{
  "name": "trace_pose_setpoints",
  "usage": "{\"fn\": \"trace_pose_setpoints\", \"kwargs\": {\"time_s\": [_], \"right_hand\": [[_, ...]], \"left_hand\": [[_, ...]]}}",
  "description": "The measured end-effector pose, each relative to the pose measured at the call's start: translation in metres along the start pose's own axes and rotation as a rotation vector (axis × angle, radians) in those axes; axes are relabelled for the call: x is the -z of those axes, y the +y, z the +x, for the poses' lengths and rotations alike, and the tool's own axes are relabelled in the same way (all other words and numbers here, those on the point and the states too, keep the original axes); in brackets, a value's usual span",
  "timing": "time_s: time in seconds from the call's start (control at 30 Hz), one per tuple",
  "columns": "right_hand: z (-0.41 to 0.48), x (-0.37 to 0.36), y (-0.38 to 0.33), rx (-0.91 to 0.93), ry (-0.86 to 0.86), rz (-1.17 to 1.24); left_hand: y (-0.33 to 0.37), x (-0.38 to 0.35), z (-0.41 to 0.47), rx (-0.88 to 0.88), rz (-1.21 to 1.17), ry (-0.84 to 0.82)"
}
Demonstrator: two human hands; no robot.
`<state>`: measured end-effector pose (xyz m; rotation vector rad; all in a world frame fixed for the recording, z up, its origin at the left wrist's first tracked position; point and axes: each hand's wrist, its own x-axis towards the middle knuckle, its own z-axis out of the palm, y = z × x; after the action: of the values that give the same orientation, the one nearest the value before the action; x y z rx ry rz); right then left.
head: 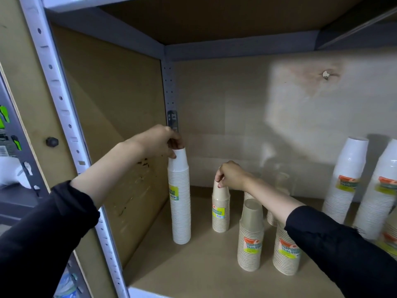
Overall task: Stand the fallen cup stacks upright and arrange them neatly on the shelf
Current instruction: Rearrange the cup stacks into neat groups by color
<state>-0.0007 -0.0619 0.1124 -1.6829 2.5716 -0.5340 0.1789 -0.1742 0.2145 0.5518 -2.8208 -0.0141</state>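
Note:
A tall white cup stack [180,203] stands upright near the shelf's left wall, and my left hand [160,140] grips its top cup from above. To its right stands a short beige cup stack [220,211]; my right hand [231,175] pinches its top. Two more beige stacks stand in front, one [250,239] fully visible and one [284,257] partly under my right forearm. Further stacks behind my arm are mostly hidden. All stand on the brown shelf board [193,267].
Two tall white cup stacks [345,181] [378,192] lean slightly at the right, with another beige stack [388,239] low at the right edge. A grey metal upright [64,117] frames the left side. The upper shelf board [214,18] hangs overhead.

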Motion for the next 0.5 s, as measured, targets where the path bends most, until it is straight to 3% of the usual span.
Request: {"fn": "trace_pose_setpoints", "kwargs": {"time_s": [0.5], "right_hand": [[-0.003, 0.003, 0.003, 0.055, -0.050, 0.009]], "left_hand": [[0.015, -0.008, 0.006, 0.032, 0.007, 0.123]]}}
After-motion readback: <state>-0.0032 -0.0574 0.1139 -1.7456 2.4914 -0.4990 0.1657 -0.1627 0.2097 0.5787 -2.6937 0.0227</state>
